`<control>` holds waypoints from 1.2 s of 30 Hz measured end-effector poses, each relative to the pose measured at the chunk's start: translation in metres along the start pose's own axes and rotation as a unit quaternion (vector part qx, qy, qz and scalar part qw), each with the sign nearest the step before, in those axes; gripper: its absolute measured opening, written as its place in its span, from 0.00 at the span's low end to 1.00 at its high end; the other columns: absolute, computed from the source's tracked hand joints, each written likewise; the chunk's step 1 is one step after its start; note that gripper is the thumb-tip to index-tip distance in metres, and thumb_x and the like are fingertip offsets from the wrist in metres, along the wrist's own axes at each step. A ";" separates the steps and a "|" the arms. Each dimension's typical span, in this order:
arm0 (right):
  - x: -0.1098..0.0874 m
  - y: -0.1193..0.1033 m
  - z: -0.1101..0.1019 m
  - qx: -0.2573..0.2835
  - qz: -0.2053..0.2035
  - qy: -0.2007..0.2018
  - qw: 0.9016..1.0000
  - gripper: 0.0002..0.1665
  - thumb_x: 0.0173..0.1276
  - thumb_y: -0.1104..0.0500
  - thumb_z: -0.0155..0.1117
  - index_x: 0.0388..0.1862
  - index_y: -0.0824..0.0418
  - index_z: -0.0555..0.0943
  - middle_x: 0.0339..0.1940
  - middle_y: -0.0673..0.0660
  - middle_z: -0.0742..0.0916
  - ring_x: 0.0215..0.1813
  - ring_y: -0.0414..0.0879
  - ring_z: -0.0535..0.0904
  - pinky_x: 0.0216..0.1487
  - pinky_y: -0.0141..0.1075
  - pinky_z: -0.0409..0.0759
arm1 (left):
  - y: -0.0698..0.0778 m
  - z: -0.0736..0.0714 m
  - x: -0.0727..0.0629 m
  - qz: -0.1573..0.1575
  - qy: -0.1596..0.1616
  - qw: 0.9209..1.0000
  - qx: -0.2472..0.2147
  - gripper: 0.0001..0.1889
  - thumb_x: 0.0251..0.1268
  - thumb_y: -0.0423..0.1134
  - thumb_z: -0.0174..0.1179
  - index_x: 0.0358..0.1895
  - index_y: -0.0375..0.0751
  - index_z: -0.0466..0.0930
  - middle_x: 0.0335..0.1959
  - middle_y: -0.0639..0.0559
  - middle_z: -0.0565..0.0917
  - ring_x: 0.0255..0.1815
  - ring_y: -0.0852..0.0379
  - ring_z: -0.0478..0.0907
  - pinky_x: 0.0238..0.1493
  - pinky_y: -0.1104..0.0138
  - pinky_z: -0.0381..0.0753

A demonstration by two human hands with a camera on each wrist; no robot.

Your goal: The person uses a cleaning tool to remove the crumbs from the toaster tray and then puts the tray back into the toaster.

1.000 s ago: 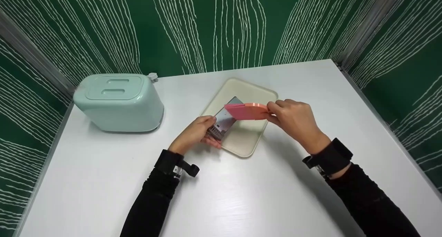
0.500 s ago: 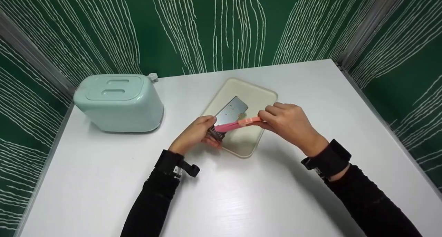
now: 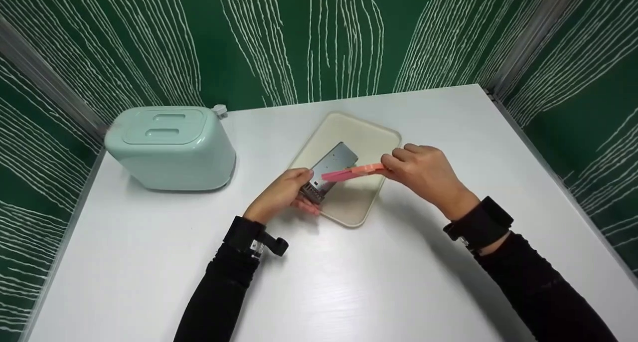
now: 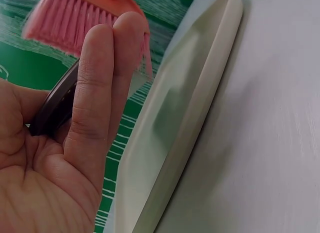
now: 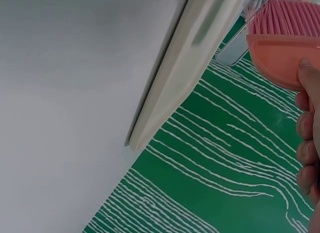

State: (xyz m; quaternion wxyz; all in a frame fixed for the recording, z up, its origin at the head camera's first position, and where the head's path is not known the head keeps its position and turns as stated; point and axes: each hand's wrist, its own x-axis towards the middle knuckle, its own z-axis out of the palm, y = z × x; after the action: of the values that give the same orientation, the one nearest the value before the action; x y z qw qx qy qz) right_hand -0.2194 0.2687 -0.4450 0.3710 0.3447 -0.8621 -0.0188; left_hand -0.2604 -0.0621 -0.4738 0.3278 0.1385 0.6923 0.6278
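My left hand (image 3: 279, 192) grips a flat metal crumb tray (image 3: 339, 158) by its dark slotted end, thumb on top. The metal plate slants up and away over the cream tray (image 3: 351, 220), with small specks on its surface. In my right hand (image 3: 421, 170) is a small hand brush (image 3: 366, 169) with an orange body and pink bristles. Its bristles (image 3: 336, 175) overlap the middle of the plate in the head view. The left wrist view shows the dark end (image 4: 57, 100) between thumb and fingers, while the right wrist view shows the thumb on the brush's orange body (image 5: 280, 58).
A mint-green toaster (image 3: 172, 152) with a slotted lid stands on the left of the white table (image 3: 319, 282). A pale plug (image 3: 220, 110) lies behind it at the back edge. Green walls with white streaks rise behind and beside the table.
The brush swept along the crumb tray toward my left hand, then moved back up and right. Crumbs on the plate look fewer than half a second ago. My left hand barely moved.
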 end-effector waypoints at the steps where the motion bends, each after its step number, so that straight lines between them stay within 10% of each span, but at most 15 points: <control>1: -0.001 0.002 0.001 -0.004 0.003 -0.005 1.000 0.20 0.67 0.53 0.82 0.30 0.57 0.77 0.21 0.52 0.78 0.22 0.47 0.72 0.22 0.37 0.76 | 0.000 0.000 0.000 0.000 0.000 1.000 -0.001 0.22 0.92 0.47 0.40 0.61 0.32 0.75 0.34 0.40 0.90 0.31 0.49 0.93 0.42 0.56 0.93; 10: -0.014 0.019 0.003 0.005 0.108 -0.022 0.994 0.20 0.66 0.52 0.82 0.32 0.59 0.78 0.22 0.57 0.85 0.23 0.53 0.78 0.20 0.44 0.77 | -0.003 0.000 -0.001 -0.001 0.002 1.000 0.005 0.21 0.92 0.48 0.41 0.62 0.34 0.75 0.34 0.40 0.90 0.31 0.49 0.93 0.44 0.56 0.92; 19: -0.005 0.008 -0.015 0.128 0.298 -0.052 0.944 0.21 0.75 0.48 0.74 0.31 0.61 0.80 0.16 0.56 0.78 0.20 0.48 0.70 0.26 0.39 0.61 | -0.003 -0.002 -0.001 -0.010 0.005 1.000 0.002 0.22 0.91 0.50 0.41 0.63 0.36 0.77 0.38 0.37 0.93 0.35 0.49 0.94 0.48 0.60 0.90; 25: 0.007 -0.017 -0.011 0.196 0.324 -0.102 0.920 0.20 0.77 0.46 0.72 0.34 0.61 0.83 0.16 0.52 0.76 0.22 0.44 0.68 0.28 0.37 0.61 | -0.002 0.000 -0.002 0.002 0.003 1.000 -0.008 0.22 0.92 0.48 0.41 0.64 0.34 0.76 0.38 0.37 0.92 0.33 0.51 0.93 0.44 0.60 0.91; 36: 0.014 -0.037 0.005 0.180 0.309 -0.136 0.924 0.22 0.75 0.45 0.73 0.30 0.58 0.77 0.16 0.47 0.70 0.22 0.43 0.66 0.25 0.37 0.60 | 0.006 0.001 -0.005 -0.001 0.024 1.000 0.009 0.22 0.92 0.47 0.40 0.64 0.32 0.74 0.42 0.34 0.90 0.33 0.48 0.94 0.58 0.55 0.89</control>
State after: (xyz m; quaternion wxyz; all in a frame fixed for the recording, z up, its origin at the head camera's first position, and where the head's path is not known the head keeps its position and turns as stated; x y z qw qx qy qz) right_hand -0.2079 0.2313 -0.4507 0.1689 0.1164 -0.9569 0.2054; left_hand -0.2575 -0.0636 -0.4665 0.3105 0.1256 0.7061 0.6239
